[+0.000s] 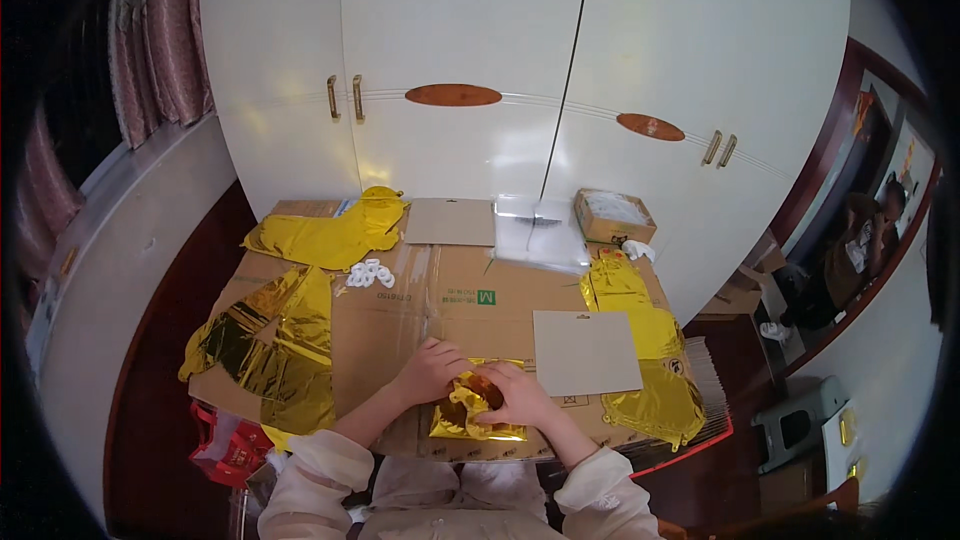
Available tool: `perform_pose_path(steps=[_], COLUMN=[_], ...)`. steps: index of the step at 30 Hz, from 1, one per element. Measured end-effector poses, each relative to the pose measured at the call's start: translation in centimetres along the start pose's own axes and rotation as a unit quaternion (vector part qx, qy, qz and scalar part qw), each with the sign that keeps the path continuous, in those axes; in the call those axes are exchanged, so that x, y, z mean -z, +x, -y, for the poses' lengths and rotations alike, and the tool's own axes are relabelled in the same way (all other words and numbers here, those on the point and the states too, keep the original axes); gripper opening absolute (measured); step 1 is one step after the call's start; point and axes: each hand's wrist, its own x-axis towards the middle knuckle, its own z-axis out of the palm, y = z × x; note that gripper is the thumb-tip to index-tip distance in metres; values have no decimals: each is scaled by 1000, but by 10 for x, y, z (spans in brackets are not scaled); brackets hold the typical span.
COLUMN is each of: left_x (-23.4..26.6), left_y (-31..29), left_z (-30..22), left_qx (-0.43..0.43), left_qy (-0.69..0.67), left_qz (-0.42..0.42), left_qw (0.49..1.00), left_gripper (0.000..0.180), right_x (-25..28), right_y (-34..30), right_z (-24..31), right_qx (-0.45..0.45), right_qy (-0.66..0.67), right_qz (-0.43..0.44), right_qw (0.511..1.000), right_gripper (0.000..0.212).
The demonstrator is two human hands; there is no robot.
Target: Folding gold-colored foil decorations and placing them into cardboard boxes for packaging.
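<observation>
At the near edge of the cardboard-topped table, a shiny gold foil balloon lies flat and folded into a small bundle. My left hand is at its upper left, fingers bent in against the foil. From the right, my right hand closes on the crumpled middle, thumb toward me. Parts of the fingertips are hidden in the folds. Just right of my right hand lies a grey card sheet. Flat gold foil balloons spread at the left, back left and right.
White plastic rings lie left of centre. Along the back are another grey card, clear plastic bags and an open carton, before white cabinets. A red bag is lower left, a stool right. Another person sits beyond.
</observation>
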Motion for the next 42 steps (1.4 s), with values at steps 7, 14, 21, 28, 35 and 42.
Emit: perform_pose_path(steps=[7, 14, 21, 28, 35, 42], left_x=[-8, -14, -14, -11, -14, -4], left_y=[-1, -5, -6, -5, -9, 0], left_z=[5, 10, 8, 9, 14, 5], left_qx=[35, 65, 100, 138, 136, 170], left_qy=[-57, -135, -163, -242, -255, -170], left_qz=[-22, -11, 12, 18, 29, 96], left_qw=[998, 989, 981, 960, 957, 966], left_gripper=[18, 30, 30, 25, 23, 55], right_x=[-5, -4, -8, -9, -12, -15], right_y=[-1, -2, -1, -2, -2, -3], right_z=[-5, -2, -5, -5, -10, -14], right_qx=[-5, -1, 4, -12, -6, 5], right_qy=[1, 18, -1, 6, 11, 8], right_qz=[-4, -25, -22, -21, -27, -33], right_qw=[1000, 1000, 1000, 1000, 1000, 999], right_gripper=[74, 52, 45, 44, 39, 32])
